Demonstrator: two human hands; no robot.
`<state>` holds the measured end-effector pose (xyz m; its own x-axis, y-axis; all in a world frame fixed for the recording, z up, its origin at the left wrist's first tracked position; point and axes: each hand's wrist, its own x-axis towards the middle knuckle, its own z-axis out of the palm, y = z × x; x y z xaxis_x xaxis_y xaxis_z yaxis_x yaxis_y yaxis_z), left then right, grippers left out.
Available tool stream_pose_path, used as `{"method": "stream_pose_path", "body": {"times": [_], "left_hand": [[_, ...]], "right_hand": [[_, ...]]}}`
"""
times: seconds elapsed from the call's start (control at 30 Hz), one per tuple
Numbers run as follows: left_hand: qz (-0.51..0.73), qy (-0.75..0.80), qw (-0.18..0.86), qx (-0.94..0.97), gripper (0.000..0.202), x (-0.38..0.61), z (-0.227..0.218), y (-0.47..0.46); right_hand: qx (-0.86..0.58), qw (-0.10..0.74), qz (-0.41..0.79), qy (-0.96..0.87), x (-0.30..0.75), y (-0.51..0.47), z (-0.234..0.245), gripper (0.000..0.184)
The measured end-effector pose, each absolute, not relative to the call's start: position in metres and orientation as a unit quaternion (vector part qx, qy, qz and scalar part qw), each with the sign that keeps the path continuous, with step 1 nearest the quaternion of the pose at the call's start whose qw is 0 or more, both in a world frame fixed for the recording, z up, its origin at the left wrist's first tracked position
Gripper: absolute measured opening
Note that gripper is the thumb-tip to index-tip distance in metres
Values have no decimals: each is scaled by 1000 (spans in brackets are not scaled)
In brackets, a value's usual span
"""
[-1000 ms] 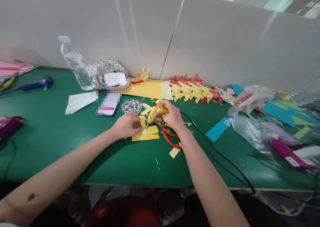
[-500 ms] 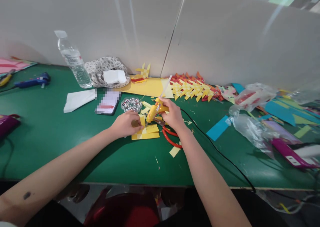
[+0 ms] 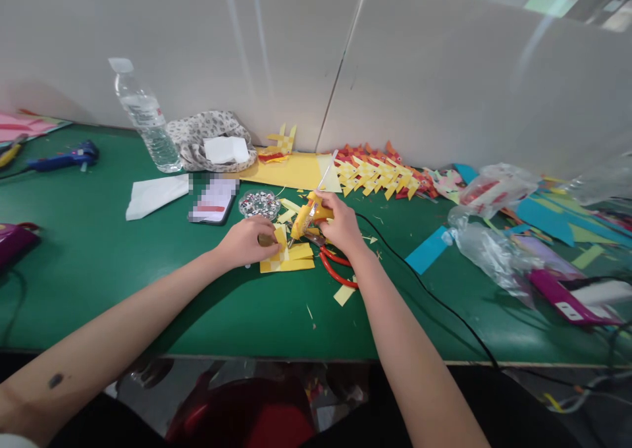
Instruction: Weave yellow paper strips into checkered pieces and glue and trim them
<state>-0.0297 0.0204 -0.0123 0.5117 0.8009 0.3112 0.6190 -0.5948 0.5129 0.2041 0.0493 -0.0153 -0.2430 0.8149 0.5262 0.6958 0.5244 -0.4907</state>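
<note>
My right hand (image 3: pixel 340 227) is wrapped round a yellow hot-glue gun (image 3: pixel 305 218), nozzle tilted down to the left at a woven yellow paper piece (image 3: pixel 289 258) on the green table (image 3: pixel 99 270). My left hand (image 3: pixel 247 242) is closed, pinching one yellow strip of that woven piece and lifting it. The glue gun's black cord (image 3: pixel 424 290) runs off to the right edge. Red-handled scissors (image 3: pixel 333 268) lie just under my right wrist.
A dish of googly eyes (image 3: pixel 259 205), a phone (image 3: pixel 213 199), a white tissue (image 3: pixel 155 195), a water bottle (image 3: pixel 145 118) and a patterned pouch (image 3: pixel 210 141) stand behind. Finished woven paper pieces (image 3: pixel 380 174) line the back wall. Plastic bags (image 3: pixel 494 237) and coloured paper lie right; a blue glue gun (image 3: pixel 62 158) far left.
Both hands stay at the woven piece with only slight shifts; the view has tilted a little.
</note>
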Motion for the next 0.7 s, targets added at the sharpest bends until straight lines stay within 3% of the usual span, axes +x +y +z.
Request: {"method": "stream_pose_path", "body": {"times": [0.47,0.7], "left_hand": [[266,414,157,856,19,-30,-12,20],[263,409,155,860,17,-30,-11,20]], "right_hand": [[-480,412,95,-768,204,52,-16,64],[-476,388,99,-783,207,52,-17,65]]}}
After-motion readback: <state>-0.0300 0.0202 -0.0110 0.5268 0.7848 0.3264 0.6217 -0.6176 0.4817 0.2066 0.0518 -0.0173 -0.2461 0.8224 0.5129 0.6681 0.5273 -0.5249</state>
